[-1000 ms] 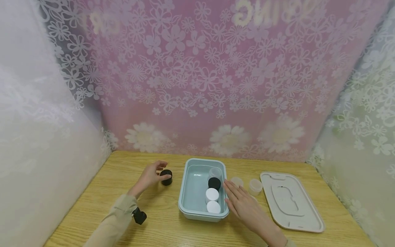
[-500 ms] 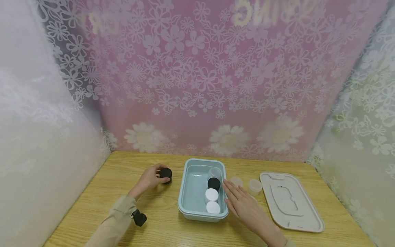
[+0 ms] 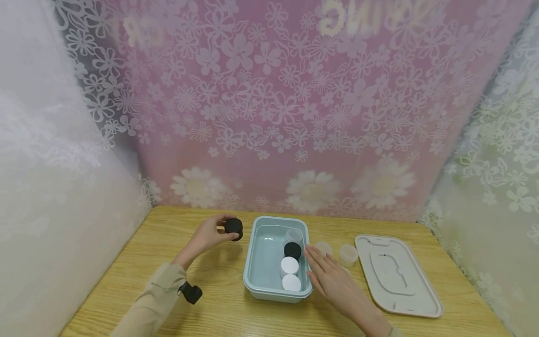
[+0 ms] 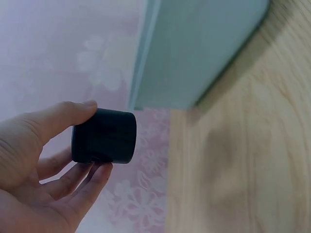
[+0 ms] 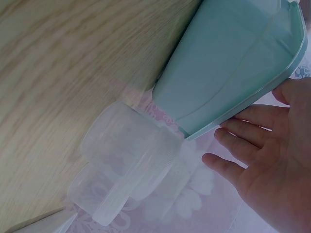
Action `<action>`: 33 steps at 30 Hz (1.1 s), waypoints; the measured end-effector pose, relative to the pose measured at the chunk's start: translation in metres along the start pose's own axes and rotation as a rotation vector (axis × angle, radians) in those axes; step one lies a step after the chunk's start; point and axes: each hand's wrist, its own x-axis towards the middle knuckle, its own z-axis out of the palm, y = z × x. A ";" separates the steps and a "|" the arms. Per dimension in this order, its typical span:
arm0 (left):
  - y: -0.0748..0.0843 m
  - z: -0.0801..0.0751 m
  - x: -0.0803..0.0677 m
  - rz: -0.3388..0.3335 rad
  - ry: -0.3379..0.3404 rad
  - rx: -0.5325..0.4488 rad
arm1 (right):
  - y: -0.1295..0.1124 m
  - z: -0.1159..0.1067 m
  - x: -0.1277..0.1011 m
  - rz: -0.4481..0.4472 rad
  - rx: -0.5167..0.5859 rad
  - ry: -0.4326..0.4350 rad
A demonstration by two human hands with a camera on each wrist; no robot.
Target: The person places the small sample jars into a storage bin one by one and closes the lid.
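Observation:
My left hand (image 3: 209, 235) pinches a small black lidded jar (image 3: 234, 228) between thumb and fingers. In the left wrist view that black jar (image 4: 104, 137) hangs above the tabletop, beside the wall of the light blue bin (image 4: 194, 53). My right hand (image 3: 334, 283) lies with straight fingers against the right rim of the blue bin (image 3: 248, 262). Along the bin's right side stand a clear jar (image 3: 293, 235), a black-lidded jar (image 3: 292, 251) and two white-lidded jars (image 3: 289, 267). The right wrist view shows my right fingertips (image 5: 228, 124) at the bin's rim.
Clear frosted jars (image 3: 348, 255) stand on the wooden table (image 3: 219, 299) just right of the bin, partly behind my right hand. A whitish lid (image 3: 397, 276) lies flat farther right. Floral curtains (image 3: 269, 117) close off the back and sides.
My left hand has closed its fingers on the black jar, lifted it off the table and carried it a little toward the bin. The right hand has stayed in place.

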 end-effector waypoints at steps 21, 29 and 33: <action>0.060 0.025 0.000 0.228 -0.207 -0.036 | 0.001 0.000 0.000 -0.020 -0.008 0.031; 0.061 0.044 -0.002 0.306 -0.372 0.039 | 0.001 0.001 -0.001 -0.021 -0.001 0.029; 0.063 0.052 -0.003 0.326 -0.425 0.115 | 0.001 0.001 -0.001 -0.026 -0.001 0.033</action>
